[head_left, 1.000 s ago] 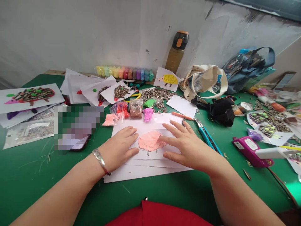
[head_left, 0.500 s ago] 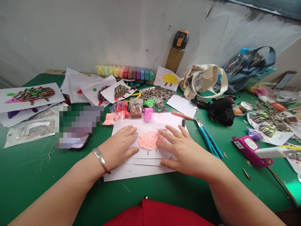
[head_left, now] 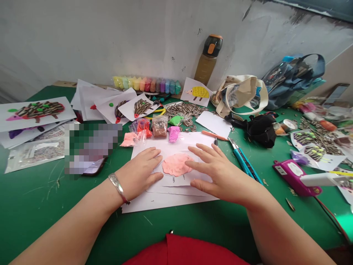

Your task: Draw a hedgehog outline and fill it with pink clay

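Left grip [head_left: 139, 170] and right grip [head_left: 217, 171] are lying open around pink clay [head_left: 176, 164], seemingly light, soft, easily dented; its paper [head_left: 165, 182] edges are offering safer hold.

A green, smooth-topped table [head_left: 66, 206] is serving as the surface. Stacked white paper sheets [head_left: 168, 203] are lying at its near middle. Loose striped sunflower seeds [head_left: 187, 110] are spreading behind them. Teal plastic box cutters [head_left: 244, 162] are resting just right of the paper, and a magenta plastic glue gun [head_left: 295, 176] is lying farther right.
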`<state>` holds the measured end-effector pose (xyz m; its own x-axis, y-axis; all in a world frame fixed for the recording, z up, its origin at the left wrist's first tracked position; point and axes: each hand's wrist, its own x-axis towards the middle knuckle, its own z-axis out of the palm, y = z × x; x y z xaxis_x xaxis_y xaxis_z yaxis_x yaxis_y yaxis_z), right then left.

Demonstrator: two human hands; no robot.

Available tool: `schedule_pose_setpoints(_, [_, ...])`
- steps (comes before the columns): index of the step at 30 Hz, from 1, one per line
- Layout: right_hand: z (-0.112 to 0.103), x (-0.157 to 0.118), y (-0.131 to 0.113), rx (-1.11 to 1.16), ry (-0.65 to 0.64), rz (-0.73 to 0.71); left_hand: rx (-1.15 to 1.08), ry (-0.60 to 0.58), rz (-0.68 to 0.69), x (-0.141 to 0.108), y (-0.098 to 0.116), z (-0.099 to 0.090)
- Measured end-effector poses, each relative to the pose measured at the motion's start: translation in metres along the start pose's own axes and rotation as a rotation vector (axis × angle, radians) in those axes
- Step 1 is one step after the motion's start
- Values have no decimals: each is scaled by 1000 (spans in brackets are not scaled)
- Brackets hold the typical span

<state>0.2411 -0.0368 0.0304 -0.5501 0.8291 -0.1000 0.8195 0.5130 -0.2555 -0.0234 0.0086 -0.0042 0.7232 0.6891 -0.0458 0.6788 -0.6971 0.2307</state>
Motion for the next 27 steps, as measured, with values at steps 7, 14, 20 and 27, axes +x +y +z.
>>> schedule_pose_setpoints(7, [9, 5, -3, -59, -45, 25, 8, 2, 6, 0, 1, 0])
schedule_pose_setpoints(14, [14, 8, -13, -130, 4, 3, -39, 40, 12, -1, 0, 0])
schedule_pose_setpoints(20, [8, 7, -8, -81, 66, 5, -31, 30, 10, 0, 1, -1])
schedule_pose_setpoints(27, [11, 6, -10, -85, 18, -3, -47, 43, 5, -1, 0, 0])
